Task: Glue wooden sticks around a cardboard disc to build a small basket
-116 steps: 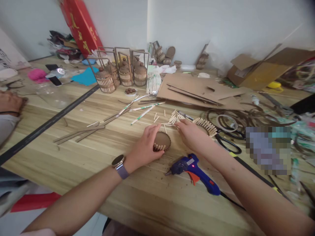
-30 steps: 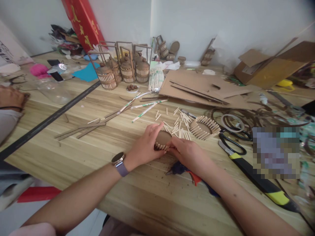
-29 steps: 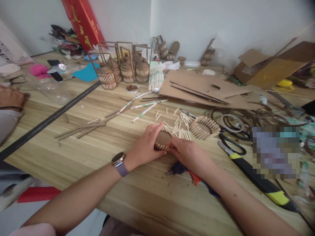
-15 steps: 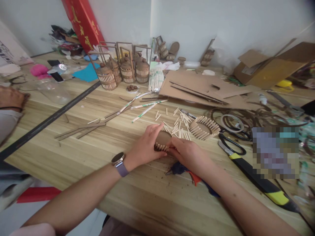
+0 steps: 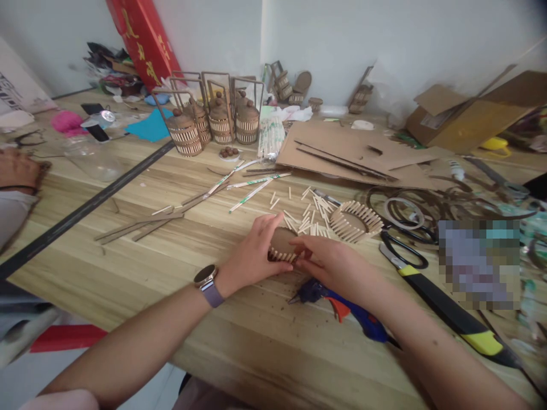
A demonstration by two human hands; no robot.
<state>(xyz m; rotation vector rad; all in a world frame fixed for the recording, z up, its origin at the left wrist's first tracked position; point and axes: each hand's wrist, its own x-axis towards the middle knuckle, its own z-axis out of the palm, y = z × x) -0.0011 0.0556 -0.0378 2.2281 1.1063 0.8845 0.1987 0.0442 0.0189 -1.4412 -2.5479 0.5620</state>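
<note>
My left hand (image 5: pixel 253 250) grips a round brown base (image 5: pixel 282 238) from its left side, thumb along the near edge. Short wooden sticks stand in a row on the base's near rim. At the right side of that base is my right hand (image 5: pixel 321 257), fingers bent against the rim with the thumb underneath. Part of the base is hidden behind the fingers. Just below my right hand lies a blue glue gun (image 5: pixel 314 291) with an orange trigger. Loose cut sticks (image 5: pixel 314 216) are scattered beyond the base, beside a ring edged with sticks (image 5: pixel 354 221).
Several small lidded baskets with tall handles (image 5: pixel 223 122) stand at the back. Flat cardboard (image 5: pixel 333 151) lies behind the sticks. On the right are black-handled scissors (image 5: pixel 410 253) and a black-and-yellow tool (image 5: pixel 448 310). Another person's hand (image 5: pixel 17 169) rests at far left.
My right hand's fingers have loosened from their pinch and shifted slightly along the rim. More of the stick row and the glue gun shows. My left hand stays in place.
</note>
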